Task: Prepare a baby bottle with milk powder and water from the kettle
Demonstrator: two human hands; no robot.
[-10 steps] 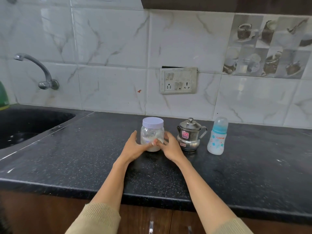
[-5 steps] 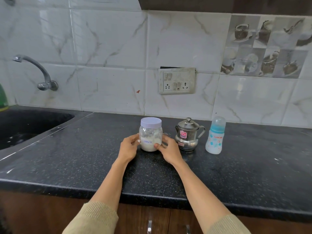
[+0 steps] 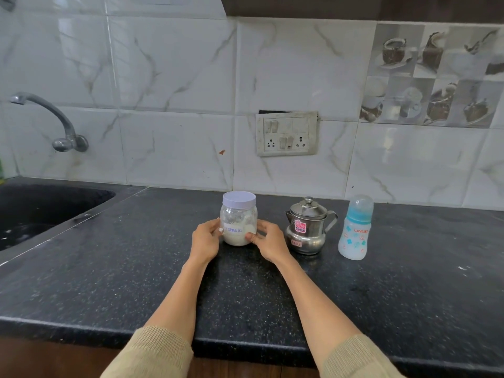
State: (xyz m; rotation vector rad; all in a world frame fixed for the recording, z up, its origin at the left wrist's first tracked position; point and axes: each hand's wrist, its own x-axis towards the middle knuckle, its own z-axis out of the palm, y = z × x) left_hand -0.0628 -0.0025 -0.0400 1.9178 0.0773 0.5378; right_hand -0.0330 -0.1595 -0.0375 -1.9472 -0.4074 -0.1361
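Observation:
A clear jar of white milk powder [image 3: 239,228] with a pale lilac lid stands upright on the black counter [image 3: 395,301], its handwritten label facing me. My left hand [image 3: 205,239] holds its left side and my right hand [image 3: 268,239] holds its right side, fingers curled round the glass. Just to the right stands a small steel kettle [image 3: 308,227] with its lid on and a pink sticker. Further right is the baby bottle [image 3: 355,230], capped with a clear dome over a blue collar.
A black sink [image 3: 32,211] lies at the left with a steel tap [image 3: 49,118] on the tiled wall above it. A switch and socket panel [image 3: 287,135] sits on the wall behind the jar. The counter's front edge runs below my forearms.
My hands have slid apart from the jar's front to its two sides, uncovering the label. The jar stays standing in about the same spot.

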